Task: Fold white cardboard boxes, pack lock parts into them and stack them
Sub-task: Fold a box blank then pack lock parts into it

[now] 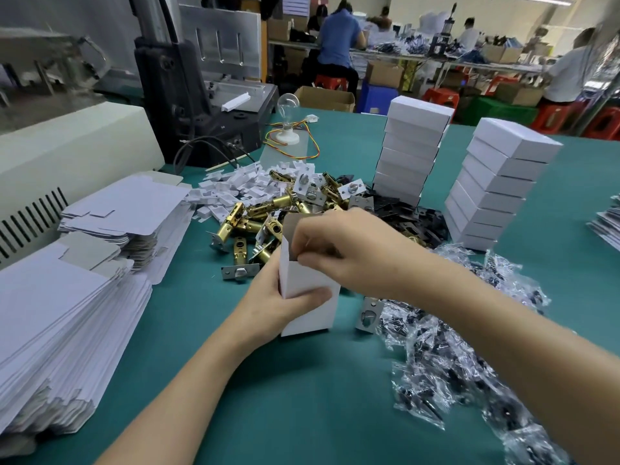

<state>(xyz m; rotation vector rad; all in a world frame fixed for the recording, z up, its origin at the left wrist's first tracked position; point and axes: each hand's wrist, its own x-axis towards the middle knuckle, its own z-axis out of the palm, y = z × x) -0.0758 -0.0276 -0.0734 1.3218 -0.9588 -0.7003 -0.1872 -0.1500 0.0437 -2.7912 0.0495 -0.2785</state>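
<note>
Box upright, light thin card, probably dents easily | my left hand wraps its lower walls | right hand pinches its open rim | best held by corners

Plain teal table. Upright box: white outside, grey-brown inside the flap. Stacked flat blanks: white, grey reverse. Brass-gold latches with silver faceplates. Black plates behind them. Clear bags, contents black, probably screws. White box stacks. Twisted red, yellow and green lamp wire. Cream machine housing. Red stools. Blue shirt at the far bench.
</note>
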